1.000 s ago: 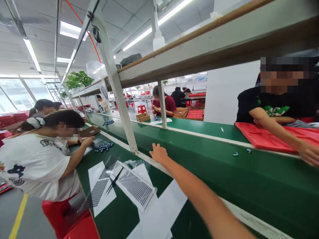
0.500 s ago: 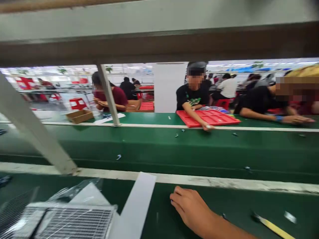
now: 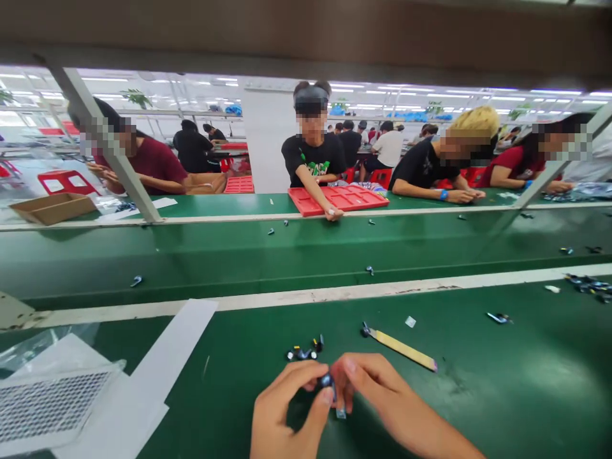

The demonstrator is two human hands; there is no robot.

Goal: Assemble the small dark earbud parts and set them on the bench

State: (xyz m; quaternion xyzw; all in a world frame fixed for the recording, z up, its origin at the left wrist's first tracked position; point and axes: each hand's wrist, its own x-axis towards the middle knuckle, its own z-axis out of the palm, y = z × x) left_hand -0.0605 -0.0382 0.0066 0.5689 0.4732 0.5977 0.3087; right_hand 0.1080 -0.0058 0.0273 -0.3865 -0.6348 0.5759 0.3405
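Observation:
My left hand (image 3: pixel 289 411) pinches a dark blue earbud (image 3: pixel 326 381) between thumb and finger. My right hand (image 3: pixel 382 392) is closed at the earbud's right side, its fingertips bent inward and partly hidden; I cannot make out what they grip. A small pale, clear-looking piece (image 3: pixel 340 414) shows just below those fingertips. Beyond my hands, a few dark earbud parts (image 3: pixel 301 352) with white and yellow spots lie on the green table (image 3: pixel 229 382). A yellow stick-like tool (image 3: pixel 404 349) lies to the right, with a dark earbud (image 3: pixel 365 329) at its left end.
White paper strips (image 3: pixel 174 357) and a plastic-wrapped gridded tray (image 3: pixel 52 405) lie at left. A small clear square (image 3: pixel 410 322) and more earbud parts (image 3: pixel 588 285) lie at right. A pale ledge (image 3: pixel 287 296) borders the green conveyor (image 3: pixel 229 255). Across it, a person reaches over a red tray (image 3: pixel 306 201).
My view has turned right. My left hand has come into view with an earbud. My right hand, earlier alone over the table, is now beside it. Earbud parts now show beyond them.

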